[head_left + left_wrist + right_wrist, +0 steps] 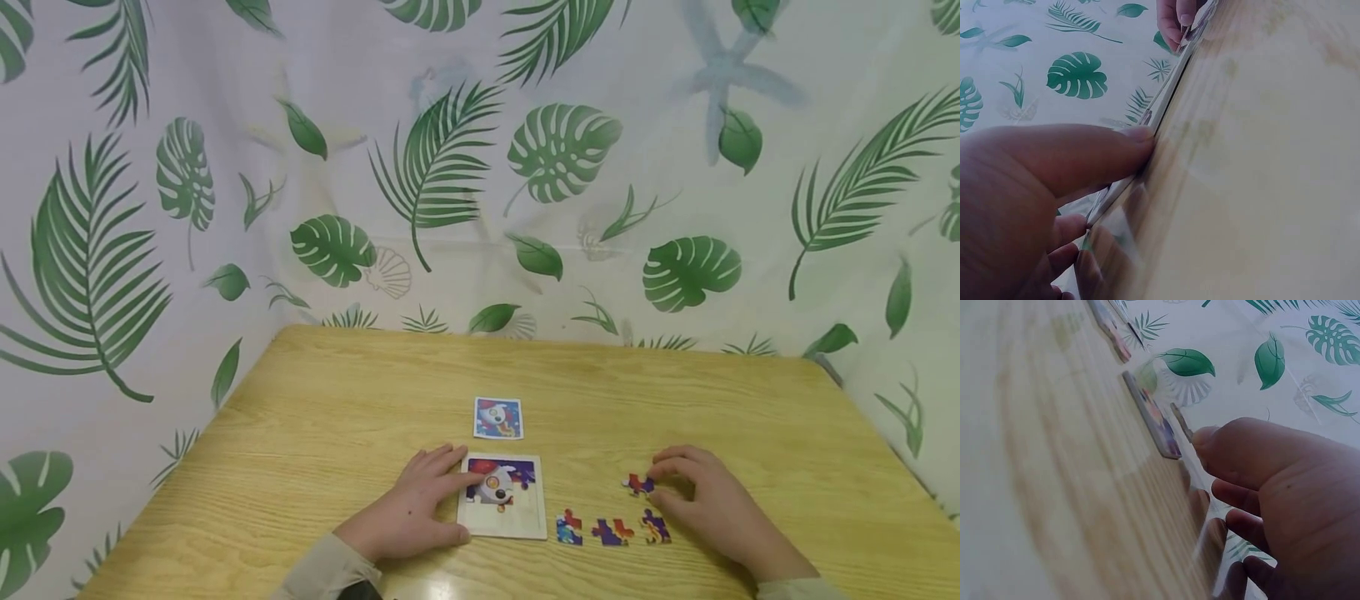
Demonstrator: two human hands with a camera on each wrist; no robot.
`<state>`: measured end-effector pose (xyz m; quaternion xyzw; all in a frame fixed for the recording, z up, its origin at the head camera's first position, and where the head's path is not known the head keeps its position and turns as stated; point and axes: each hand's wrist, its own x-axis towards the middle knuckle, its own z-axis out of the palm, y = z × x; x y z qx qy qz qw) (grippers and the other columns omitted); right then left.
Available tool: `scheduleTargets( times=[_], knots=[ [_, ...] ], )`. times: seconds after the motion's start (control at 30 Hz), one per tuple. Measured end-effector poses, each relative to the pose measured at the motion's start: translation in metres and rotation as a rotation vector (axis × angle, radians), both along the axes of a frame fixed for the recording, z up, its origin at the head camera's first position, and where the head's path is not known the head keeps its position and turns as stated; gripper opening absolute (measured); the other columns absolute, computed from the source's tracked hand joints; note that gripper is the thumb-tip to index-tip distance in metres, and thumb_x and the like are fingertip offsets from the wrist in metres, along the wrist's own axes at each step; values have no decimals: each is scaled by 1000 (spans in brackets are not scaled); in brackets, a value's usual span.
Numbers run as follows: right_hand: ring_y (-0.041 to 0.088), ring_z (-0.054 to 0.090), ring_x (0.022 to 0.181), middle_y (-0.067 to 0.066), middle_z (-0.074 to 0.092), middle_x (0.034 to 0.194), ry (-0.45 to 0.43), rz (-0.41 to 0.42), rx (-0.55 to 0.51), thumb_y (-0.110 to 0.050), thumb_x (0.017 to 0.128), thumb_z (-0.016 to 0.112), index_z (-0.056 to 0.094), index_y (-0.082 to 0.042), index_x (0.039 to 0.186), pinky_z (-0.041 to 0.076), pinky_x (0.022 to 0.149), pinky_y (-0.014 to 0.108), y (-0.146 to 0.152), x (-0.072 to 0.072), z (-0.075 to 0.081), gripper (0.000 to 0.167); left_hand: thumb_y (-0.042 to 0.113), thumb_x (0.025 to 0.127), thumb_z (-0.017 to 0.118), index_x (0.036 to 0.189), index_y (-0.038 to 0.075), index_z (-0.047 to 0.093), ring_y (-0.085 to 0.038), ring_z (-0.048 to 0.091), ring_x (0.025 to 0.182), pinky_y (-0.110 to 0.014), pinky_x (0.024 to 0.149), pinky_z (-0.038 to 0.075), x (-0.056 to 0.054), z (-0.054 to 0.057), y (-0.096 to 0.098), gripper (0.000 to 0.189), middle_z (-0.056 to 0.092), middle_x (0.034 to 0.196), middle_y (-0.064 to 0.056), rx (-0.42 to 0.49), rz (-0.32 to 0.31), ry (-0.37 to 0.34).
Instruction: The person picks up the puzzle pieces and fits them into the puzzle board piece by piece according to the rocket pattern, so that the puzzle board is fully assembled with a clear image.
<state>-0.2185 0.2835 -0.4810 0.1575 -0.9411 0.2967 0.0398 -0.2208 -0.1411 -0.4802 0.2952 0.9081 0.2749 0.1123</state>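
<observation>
A square jigsaw puzzle board point(517, 523) with a pale border lies on the table, its upper part filled with a white cartoon animal's face and its lower part bare. My left hand point(420, 508) rests along the board's left side, index finger stretched over the picture and thumb at the lower left corner. In the left wrist view, the thumb point(1110, 153) lies on the board's edge. To the right, my right hand point(705, 504) pinches a purple and red puzzle piece point(639, 485) between thumb and fingers. The right wrist view shows that piece edge-on at the thumb tip point(1207, 439).
Three loose puzzle pieces point(569, 528) lie in a row right of the board, nearest the right hand's thumb at their far end. A small picture card point(498, 418) lies behind the board. A leaf-patterned curtain point(480, 167) hangs behind the wooden table point(337, 400).
</observation>
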Motion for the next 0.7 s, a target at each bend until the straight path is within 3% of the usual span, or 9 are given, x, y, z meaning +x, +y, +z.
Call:
scheduleTargets(
  times=[0.27,0.53,0.7],
  knots=[
    [40,50,126,7,62,129,23,2,-21,-36,91,76,74,-19,110,37,103,66,-3,0,1,25,41,86,75,152,33,48,-27,9,154,-53,122,0,0,0,0,71,21,167,-4,3,7,-28],
    [39,50,126,5,61,129,14,8,-50,-40,92,75,74,-20,111,39,102,66,-11,1,0,28,40,86,75,152,32,49,-28,9,154,-53,122,1,1,0,1,71,22,167,-4,13,9,-22],
    [38,52,124,6,63,127,38,10,-58,-34,91,77,74,-18,111,39,102,66,-15,0,0,26,42,87,74,151,29,50,-30,11,154,-54,122,1,2,1,0,70,22,167,-7,18,1,-7]
  ],
)
